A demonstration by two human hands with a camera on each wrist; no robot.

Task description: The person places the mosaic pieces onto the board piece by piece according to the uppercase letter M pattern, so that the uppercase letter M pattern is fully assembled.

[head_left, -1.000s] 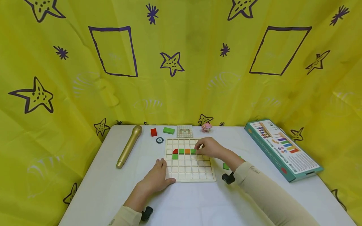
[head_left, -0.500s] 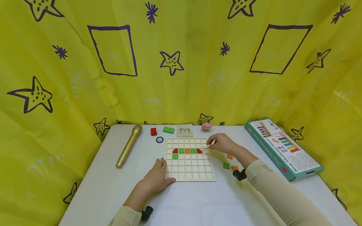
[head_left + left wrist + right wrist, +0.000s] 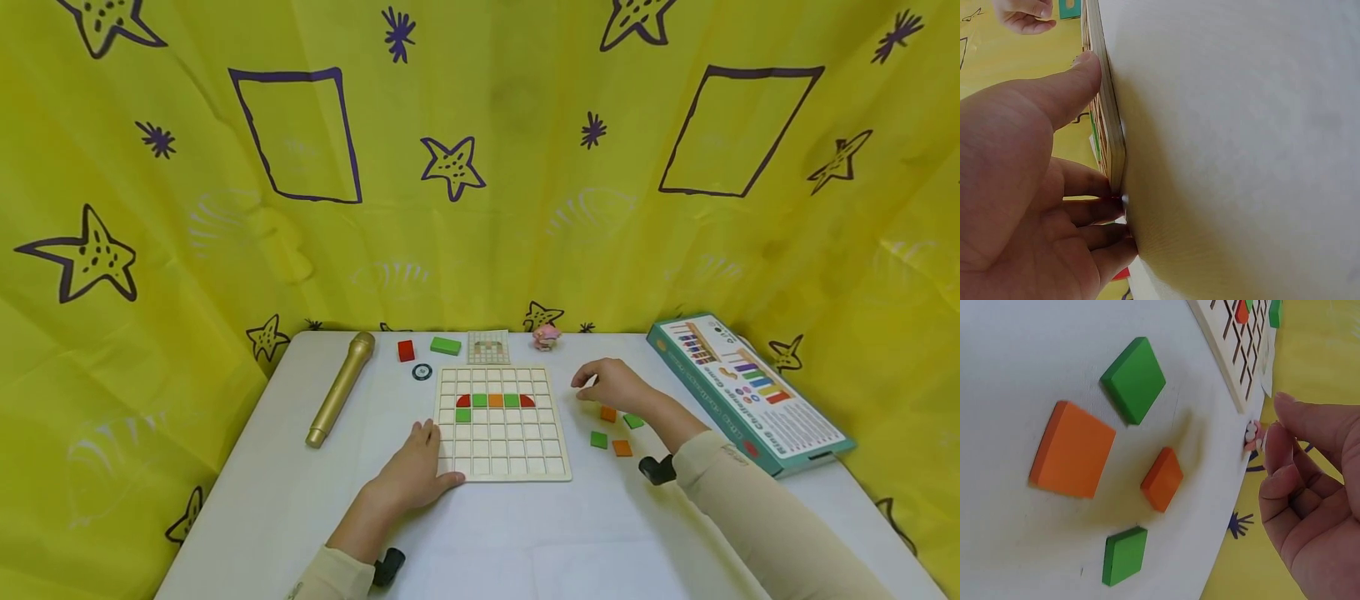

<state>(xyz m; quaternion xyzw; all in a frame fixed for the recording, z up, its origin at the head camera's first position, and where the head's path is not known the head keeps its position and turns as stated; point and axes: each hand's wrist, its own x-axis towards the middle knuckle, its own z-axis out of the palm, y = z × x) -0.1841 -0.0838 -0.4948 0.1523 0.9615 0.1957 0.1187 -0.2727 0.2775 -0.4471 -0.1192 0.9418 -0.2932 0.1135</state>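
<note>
A pale wooden grid board [image 3: 517, 446] lies flat on the table. In its cells sit a row of red quarter-round, green and orange tiles [image 3: 496, 401], with one green tile [image 3: 462, 414] below the row's left end. My left hand [image 3: 408, 475] rests at the board's lower left corner, its thumb at the near edge and its fingers at the left side. Right of the board, my right hand [image 3: 617, 385] hovers with loosely bent fingers holding nothing. Near and below it lie two orange tiles [image 3: 1074, 450] and two green tiles [image 3: 1138, 381], seen closest in the right wrist view.
Behind the board are a pattern card [image 3: 488, 347], a pink figurine [image 3: 547, 337], a green block [image 3: 446, 346], a red block [image 3: 406, 351] and a round chip [image 3: 422, 372]. A gold microphone [image 3: 341, 390] lies left; a game box [image 3: 750, 392] lies right.
The right hand leaves the board and moves right, above the loose tiles. A red quarter-round tile now shows at the row's right end. The left hand stays in place.
</note>
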